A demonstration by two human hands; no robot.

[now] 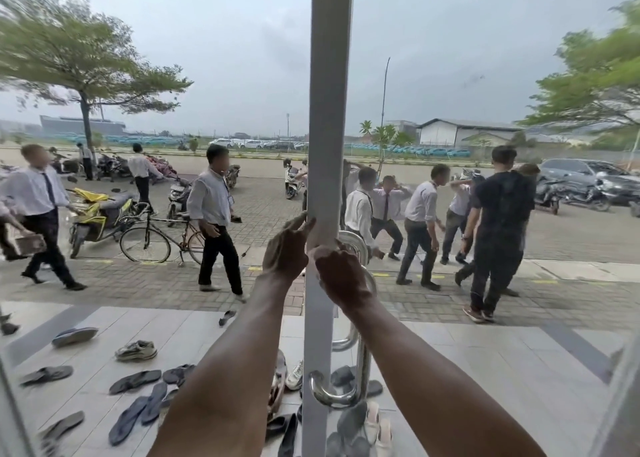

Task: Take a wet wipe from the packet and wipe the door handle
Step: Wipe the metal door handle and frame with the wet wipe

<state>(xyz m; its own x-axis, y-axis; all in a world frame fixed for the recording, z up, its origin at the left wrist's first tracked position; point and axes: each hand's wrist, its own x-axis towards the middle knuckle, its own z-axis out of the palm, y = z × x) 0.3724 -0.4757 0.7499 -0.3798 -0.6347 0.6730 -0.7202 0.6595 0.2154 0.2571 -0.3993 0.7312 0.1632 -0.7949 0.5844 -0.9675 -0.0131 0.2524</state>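
Observation:
A white door frame post [329,110] runs up the middle of the view. The chrome door handle [360,363] curves along its right side, bottom end at the post's lower part. A pale sheet that looks like the wet wipe [323,231] lies flat on the post at hand height. My left hand [285,252] pinches its upper left edge with fingertips on the post. My right hand [341,276] is curled over its lower edge, covering the handle's upper bend. The packet is not in view.
Glass panes on both sides show a paved yard with several people walking, a bicycle [162,238], scooters and parked cars. Several sandals and shoes [136,382] lie on the tiled porch beyond the glass, close around the post's foot.

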